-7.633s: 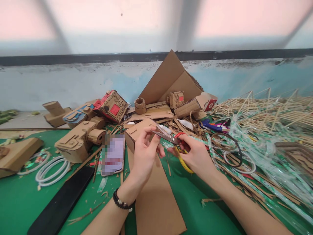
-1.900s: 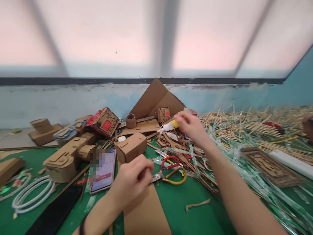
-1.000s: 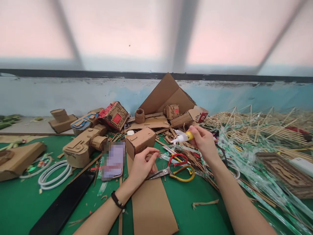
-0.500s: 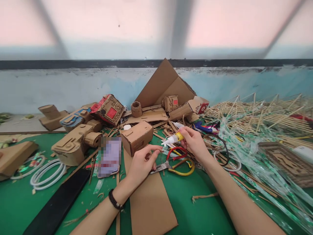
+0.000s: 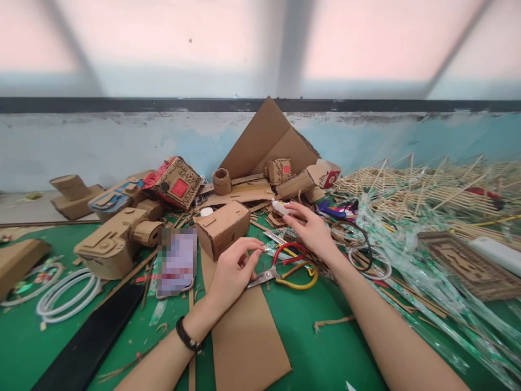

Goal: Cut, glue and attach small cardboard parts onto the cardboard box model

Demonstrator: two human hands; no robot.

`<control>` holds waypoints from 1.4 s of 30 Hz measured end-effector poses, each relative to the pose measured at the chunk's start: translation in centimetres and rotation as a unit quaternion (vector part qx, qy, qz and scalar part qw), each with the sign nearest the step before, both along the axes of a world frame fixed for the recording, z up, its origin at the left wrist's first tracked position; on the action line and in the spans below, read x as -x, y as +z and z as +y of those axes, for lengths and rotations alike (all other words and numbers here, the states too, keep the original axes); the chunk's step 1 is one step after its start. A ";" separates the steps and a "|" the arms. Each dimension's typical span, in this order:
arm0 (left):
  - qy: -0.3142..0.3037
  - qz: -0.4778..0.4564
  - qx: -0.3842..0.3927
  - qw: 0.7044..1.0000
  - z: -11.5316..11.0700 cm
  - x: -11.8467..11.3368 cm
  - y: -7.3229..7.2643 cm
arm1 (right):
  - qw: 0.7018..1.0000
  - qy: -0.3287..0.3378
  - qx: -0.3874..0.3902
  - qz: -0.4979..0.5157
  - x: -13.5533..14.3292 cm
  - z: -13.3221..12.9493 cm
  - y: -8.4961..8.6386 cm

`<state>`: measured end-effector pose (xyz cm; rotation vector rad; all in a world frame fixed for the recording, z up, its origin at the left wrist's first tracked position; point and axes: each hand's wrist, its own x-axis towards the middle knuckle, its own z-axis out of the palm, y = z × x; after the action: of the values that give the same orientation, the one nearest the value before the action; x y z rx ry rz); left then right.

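My left hand, a dark braided bracelet on its wrist, is closed in a pinch; what sits at the fingertips is too small to make out. It is above a flat cardboard strip and beside the blades of the scissors, which have red and yellow handles. Farther out, my right hand has its fingers around a small white glue bottle, nozzle toward the upper left; the fingers hide most of its body. A closed cardboard box stands just beyond my left hand.
Cardboard camera models and a phone lie left, near a coiled white tube and a black strip. Stick frames and clear plastic strips fill the right. A cardboard sheet leans on the wall.
My right hand has moved forward and left with the glue bottle, away from my left fingertips. A utility knife behind the scissors shows more clearly. The left hand keeps its pinch.
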<state>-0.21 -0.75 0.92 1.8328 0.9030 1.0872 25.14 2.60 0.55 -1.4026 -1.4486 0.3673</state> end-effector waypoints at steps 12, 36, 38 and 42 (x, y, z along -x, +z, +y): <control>-0.004 0.026 -0.031 0.999 -0.1 0.3 -0.4 | 0.881 -0.174 0.086 -0.432 -2.0 1.6 0.4; -0.002 0.041 0.027 0.999 -0.1 0.7 -0.4 | 0.955 0.116 0.046 0.268 -4.0 -0.4 3.8; -0.002 0.045 0.032 0.998 -0.2 0.7 -0.3 | 0.965 0.118 0.049 0.229 -3.5 -0.7 4.1; 0.004 0.048 0.021 0.999 -0.1 0.5 -0.3 | 0.973 0.135 0.058 0.176 -2.4 -0.9 4.1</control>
<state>-0.75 -0.84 0.59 1.8618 0.9820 0.9855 27.58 1.72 4.68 -1.1588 -1.3376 0.8439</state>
